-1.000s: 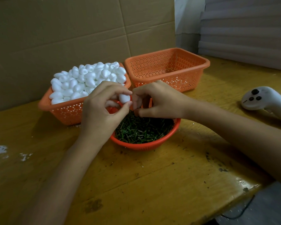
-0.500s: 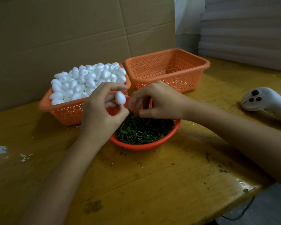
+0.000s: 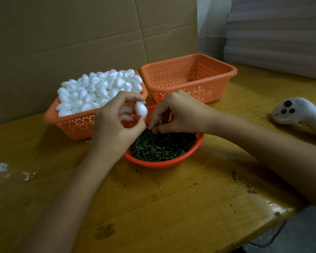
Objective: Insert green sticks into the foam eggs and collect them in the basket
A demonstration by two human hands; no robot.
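my left hand point(image 3: 113, 125) pinches the foam egg point(image 3: 140, 109) upright, just above-left of my right hand point(image 3: 182, 114), fingertips bunched in the green sticks point(image 3: 161, 147), can't tell if it's got one

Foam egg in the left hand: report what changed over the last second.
The left hand turned the egg in its grip from lying sideways to standing nearly upright, pointed end up. The right hand lowered its fingertips slightly toward the green sticks; whether it pinches one is unclear. The egg basket, second basket, bowl and controller stayed put.
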